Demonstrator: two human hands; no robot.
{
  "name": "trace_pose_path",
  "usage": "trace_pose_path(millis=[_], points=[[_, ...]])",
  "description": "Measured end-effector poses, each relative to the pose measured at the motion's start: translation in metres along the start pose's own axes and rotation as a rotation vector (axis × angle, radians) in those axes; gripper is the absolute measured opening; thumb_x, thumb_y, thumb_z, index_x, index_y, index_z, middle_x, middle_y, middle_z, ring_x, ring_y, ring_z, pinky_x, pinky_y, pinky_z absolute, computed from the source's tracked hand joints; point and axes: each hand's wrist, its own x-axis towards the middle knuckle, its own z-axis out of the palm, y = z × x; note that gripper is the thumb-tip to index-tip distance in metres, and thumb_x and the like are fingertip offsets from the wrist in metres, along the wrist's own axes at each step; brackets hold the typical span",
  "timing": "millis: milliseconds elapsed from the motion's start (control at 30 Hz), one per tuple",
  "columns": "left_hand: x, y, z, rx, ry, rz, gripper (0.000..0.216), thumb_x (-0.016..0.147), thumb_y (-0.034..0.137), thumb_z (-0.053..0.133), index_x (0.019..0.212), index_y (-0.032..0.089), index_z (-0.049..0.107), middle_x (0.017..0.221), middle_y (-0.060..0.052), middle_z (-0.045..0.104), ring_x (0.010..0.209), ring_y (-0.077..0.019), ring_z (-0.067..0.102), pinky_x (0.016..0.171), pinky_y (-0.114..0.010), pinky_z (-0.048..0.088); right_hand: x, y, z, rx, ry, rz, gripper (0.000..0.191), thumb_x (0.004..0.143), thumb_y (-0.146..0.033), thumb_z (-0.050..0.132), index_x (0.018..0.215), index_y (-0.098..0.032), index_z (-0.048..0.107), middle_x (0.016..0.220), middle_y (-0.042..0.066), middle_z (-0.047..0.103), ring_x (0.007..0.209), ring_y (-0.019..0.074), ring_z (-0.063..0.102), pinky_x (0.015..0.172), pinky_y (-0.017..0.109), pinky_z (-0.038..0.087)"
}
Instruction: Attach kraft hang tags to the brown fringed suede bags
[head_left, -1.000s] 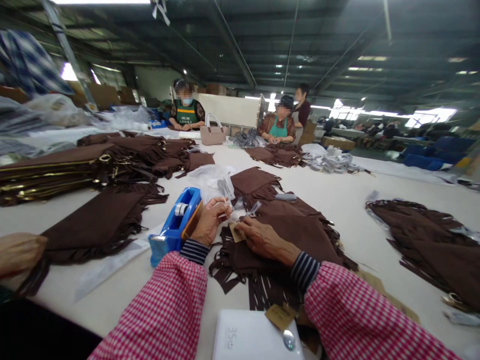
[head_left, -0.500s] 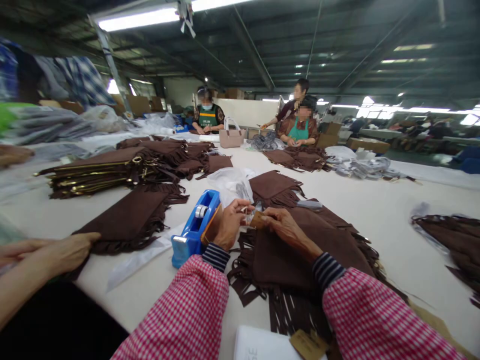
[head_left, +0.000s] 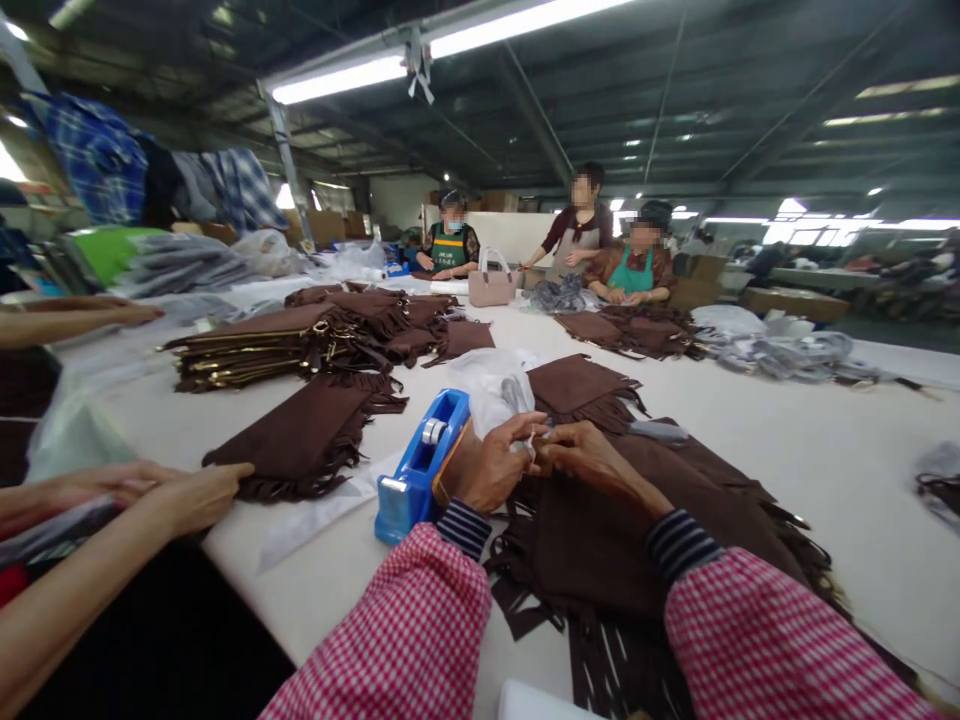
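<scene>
A long white worktop (head_left: 750,430) runs down a dim factory hall, with people seated at its far end. At the near left a co-worker's hand (head_left: 196,495) rests on the edge of a brown fringed piece (head_left: 300,440). Next comes a blue tape dispenser (head_left: 420,465), just beside the person's left hand (head_left: 495,468). That hand's grip is narrow, thumb and fingertips pinched on a pale scrap (head_left: 532,441). The right hand (head_left: 592,460) meets it from the other side, pinching the same scrap. The scrap sits between the two grips, raised just over a fringed bag (head_left: 600,545). It is too small to tell which way it points. The bag lies flat, its length running off to the right, fringe pointing towards the person.
</scene>
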Motion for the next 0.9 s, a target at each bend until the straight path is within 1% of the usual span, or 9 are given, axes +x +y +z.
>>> trace_pose_path(millis=[100, 167, 300, 400, 500, 633, 733, 833, 900], points=[[0.001, -0.001, -0.003, 0.014, 0.026, 0.031, 0.064, 0.068, 0.006, 0.057, 0.129, 0.024, 0.066, 0.130, -0.011, 0.067, 0.125, -0.0292, 0.059, 0.069, -0.025, 0.058, -0.001, 0.004, -0.001, 0.024, 0.048, 0.037, 0.025, 0.078, -0.035, 0.062, 0.061, -0.016, 0.060, 0.053, -0.002, 0.054, 0.047, 0.0108, 0.044, 0.046, 0.024, 0.030], [0.001, 0.000, -0.003, 0.050, 0.050, 0.046, 0.067, 0.068, 0.004, 0.059, 0.132, 0.024, 0.065, 0.126, -0.010, 0.070, 0.122, -0.0284, 0.061, 0.073, -0.027, 0.058, -0.003, 0.002, 0.000, 0.051, 0.046, 0.031, 0.027, 0.078, -0.037, 0.064, 0.061, -0.017, 0.058, 0.052, -0.003, 0.052, 0.047, 0.0101, 0.043, 0.046, 0.023, 0.030], [0.001, 0.000, -0.001, 0.250, 0.074, 0.126, 0.060, 0.069, 0.003, 0.064, 0.124, 0.027, 0.072, 0.117, -0.006, 0.074, 0.112, -0.0263, 0.066, 0.095, -0.036, 0.054, -0.008, -0.012, 0.004, 0.125, 0.019, 0.004, 0.019, 0.074, -0.031, 0.064, 0.064, -0.015, 0.063, 0.056, -0.002, 0.054, 0.051, 0.0099, 0.045, 0.048, 0.023, 0.032], [0.000, -0.001, -0.001, 0.385, 0.086, 0.171, 0.056, 0.071, 0.003, 0.063, 0.118, 0.030, 0.076, 0.119, -0.005, 0.074, 0.113, -0.0276, 0.066, 0.106, -0.040, 0.047, -0.016, -0.020, 0.007, 0.289, 0.068, 0.107, 0.018, 0.070, -0.029, 0.065, 0.079, -0.014, 0.069, 0.064, 0.000, 0.062, 0.053, 0.0114, 0.051, 0.048, 0.023, 0.036], [0.000, 0.002, -0.005, 0.511, 0.060, 0.191, 0.054, 0.071, 0.002, 0.059, 0.115, 0.029, 0.077, 0.111, -0.005, 0.075, 0.105, -0.0274, 0.067, 0.103, -0.041, 0.046, -0.032, -0.020, 0.003, 0.357, 0.159, 0.191, 0.031, 0.065, -0.028, 0.067, 0.093, -0.014, 0.069, 0.075, 0.004, 0.068, 0.058, 0.0137, 0.057, 0.048, 0.023, 0.039], [-0.005, 0.018, -0.013, 0.544, 0.099, 0.229, 0.052, 0.074, 0.004, 0.059, 0.117, 0.028, 0.074, 0.094, -0.003, 0.073, 0.085, -0.0226, 0.065, 0.088, -0.035, 0.050, -0.076, -0.020, -0.012, 0.210, 0.182, 0.238, 0.030, 0.070, -0.035, 0.068, 0.092, -0.014, 0.070, 0.068, 0.003, 0.065, 0.055, 0.0134, 0.054, 0.047, 0.024, 0.037], [-0.016, 0.035, -0.015, 0.619, 0.298, 0.367, 0.045, 0.082, 0.007, 0.057, 0.120, 0.026, 0.071, 0.101, -0.005, 0.070, 0.093, -0.0229, 0.064, 0.090, -0.035, 0.049, -0.125, -0.020, -0.031, 0.069, 0.250, 0.267, 0.034, 0.072, -0.041, 0.067, 0.094, -0.015, 0.072, 0.066, 0.002, 0.063, 0.052, 0.0125, 0.048, 0.048, 0.025, 0.037], [-0.034, 0.048, -0.013, 0.877, 0.498, 0.472, 0.033, 0.090, 0.012, 0.053, 0.117, 0.021, 0.069, 0.104, -0.008, 0.069, 0.102, -0.0260, 0.062, 0.094, -0.039, 0.048, -0.176, -0.019, -0.056, -0.111, 0.393, 0.327, 0.037, 0.075, -0.046, 0.065, 0.096, -0.018, 0.075, 0.070, 0.003, 0.065, 0.053, 0.0142, 0.049, 0.049, 0.026, 0.037], [-0.049, 0.054, -0.012, 1.102, 0.524, 0.479, 0.031, 0.093, 0.012, 0.050, 0.118, 0.019, 0.068, 0.105, -0.010, 0.069, 0.103, -0.0280, 0.061, 0.093, -0.041, 0.048, -0.206, -0.015, -0.075, -0.210, 0.492, 0.372, 0.039, 0.076, -0.050, 0.063, 0.094, -0.018, 0.076, 0.075, 0.006, 0.069, 0.060, 0.0183, 0.056, 0.053, 0.028, 0.042]])
